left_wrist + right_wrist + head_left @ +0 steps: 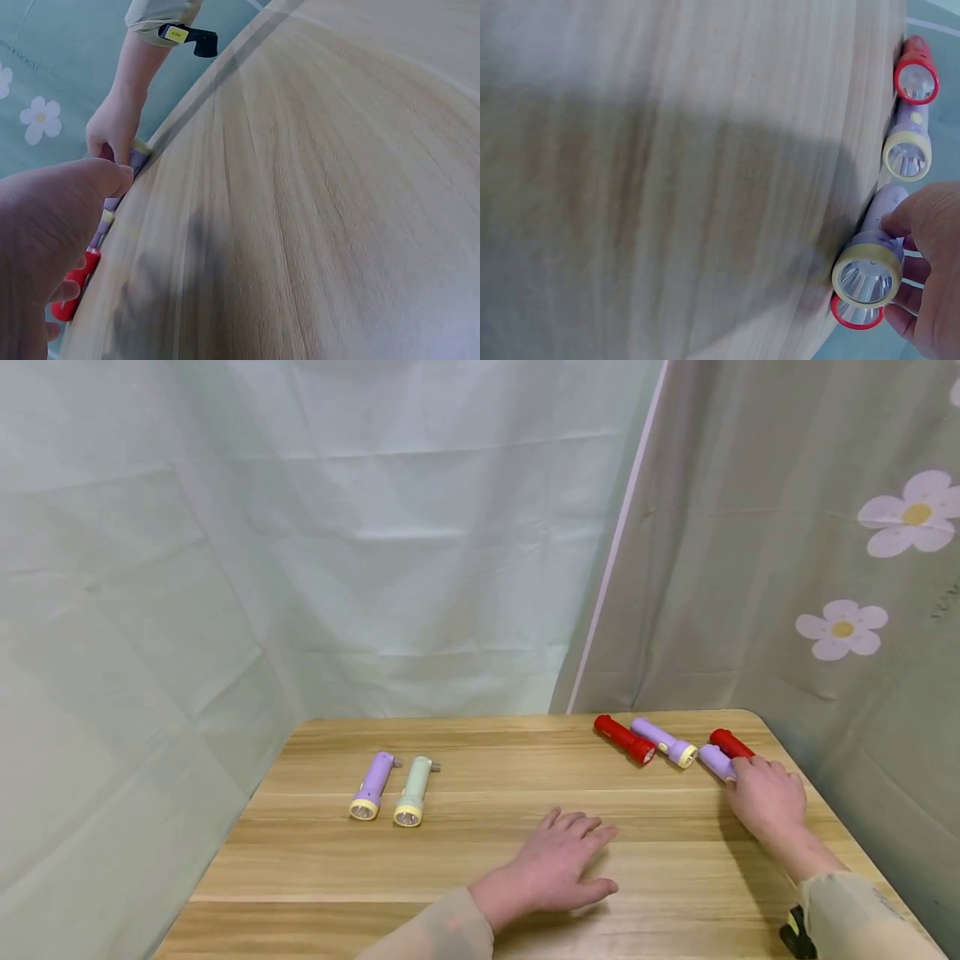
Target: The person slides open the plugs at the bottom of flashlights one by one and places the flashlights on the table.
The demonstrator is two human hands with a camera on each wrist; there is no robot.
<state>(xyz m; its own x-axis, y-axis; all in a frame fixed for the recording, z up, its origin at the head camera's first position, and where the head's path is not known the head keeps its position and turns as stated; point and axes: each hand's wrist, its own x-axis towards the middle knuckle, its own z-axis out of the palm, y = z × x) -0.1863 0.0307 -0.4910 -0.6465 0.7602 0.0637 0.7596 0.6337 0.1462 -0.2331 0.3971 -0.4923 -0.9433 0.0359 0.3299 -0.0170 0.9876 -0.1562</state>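
At the right side of the table my right hand (768,797) grips a purple flashlight (877,225), its thumb on the barrel and fingers curled behind. Close against that one lies a red flashlight (731,743), partly covered by the hand; its lens shows below in the right wrist view. Another purple flashlight (664,743) and a red flashlight (624,740) lie side by side, a little left of the right hand. Over the middle of the table my left hand (551,864) is palm down, fingers spread, holding nothing.
On the left part of the wooden table (300,852) lie a purple flashlight (372,785) and a pale green flashlight (414,791), lenses toward me. A curtain (450,543) hangs behind the table, with printed flowers at the right.
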